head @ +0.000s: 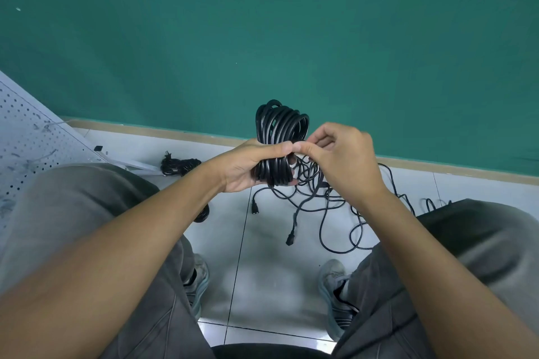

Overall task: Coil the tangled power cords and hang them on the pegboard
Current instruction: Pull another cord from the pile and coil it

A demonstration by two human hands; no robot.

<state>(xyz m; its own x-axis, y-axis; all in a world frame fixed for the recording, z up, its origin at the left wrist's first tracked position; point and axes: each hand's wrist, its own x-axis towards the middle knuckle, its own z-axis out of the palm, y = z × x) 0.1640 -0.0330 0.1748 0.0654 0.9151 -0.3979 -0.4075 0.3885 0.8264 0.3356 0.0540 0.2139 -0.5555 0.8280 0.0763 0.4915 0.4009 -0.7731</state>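
The person sits with knees apart over a tiled floor [271, 280], both hands raised between the legs. The left hand [248, 166] is wrapped around the middle of a coiled black power cord [280, 128], fingers and thumb curled tight about the bundle, whose loops stand upright above the fist. The right hand [341, 157] is just beside it, its thumb and forefinger meeting the left thumb and pinching at the cord where it leaves the coil. From there the loose cord [326, 207] falls in a tangle to the floor below and to the right of the hands, with two plugs lying near the middle. Another bundled cord [180, 166] lies on the floor to the left, near the foot of the white pegboard [32, 137]. No writing or label can be read.
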